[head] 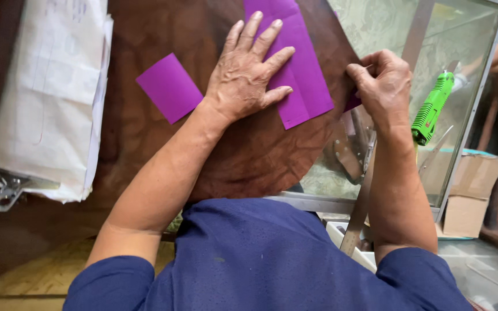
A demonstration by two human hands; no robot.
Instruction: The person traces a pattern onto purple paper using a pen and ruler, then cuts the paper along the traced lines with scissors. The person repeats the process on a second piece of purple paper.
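Nearest us, a blue shirt [260, 259] fills the bottom edge and hides the near rim of the brown leather sheet [243, 155]. A metal ruler [357, 213] slants up under the right forearm, its upper end covered. The left hand [248, 75] lies flat with fingers spread, pressing down on the large purple paper [306, 75], whose top runs out of view. The right hand [383, 83] is curled, fingertips pinched on a small purple corner [353, 103] at the leather's edge; we cannot tell whether that corner belongs to the large sheet. A smaller purple piece [169, 87] lies apart to the left. Further left sits a stack of white papers [53, 98] with a metal clip [8, 190]. To the right, a glass-topped case [462, 34] shows a green glue gun [432, 108]; cardboard boxes [471, 190] stand beyond.
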